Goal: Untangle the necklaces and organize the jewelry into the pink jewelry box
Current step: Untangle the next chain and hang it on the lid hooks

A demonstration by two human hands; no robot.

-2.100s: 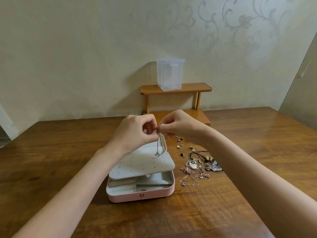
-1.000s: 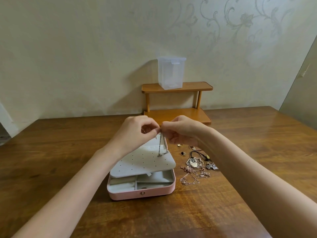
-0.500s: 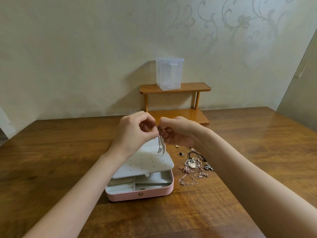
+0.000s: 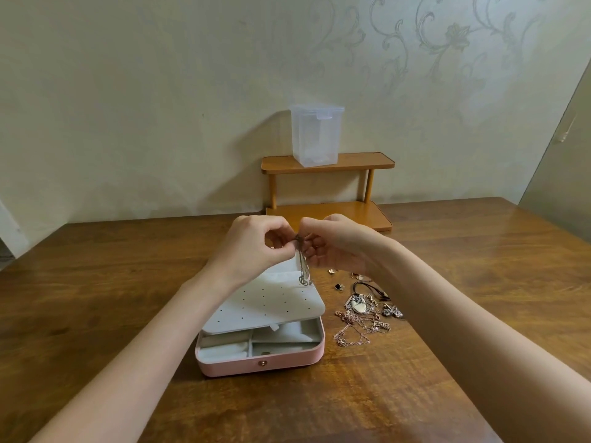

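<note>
We hold one silver chain (image 4: pixel 303 266) pinched between our left hand (image 4: pixel 252 247) and right hand (image 4: pixel 335 243), both with fingers curled on its top end, above the far edge of the pink jewelry box (image 4: pixel 260 343). The box sits open mid-table (image 4: pixel 96 282), its white perforated tray (image 4: pixel 265 306) swung out over the compartments. Just right of it lies one tangled heap of necklaces (image 4: pixel 364 318), with several small earrings (image 4: pixel 339 286) beyond. Broad bare wood runs to the table's left and near edges. One wooden shelf (image 4: pixel 329 161) carries one clear container (image 4: pixel 316 134) against the wall. No writing is legible.
</note>
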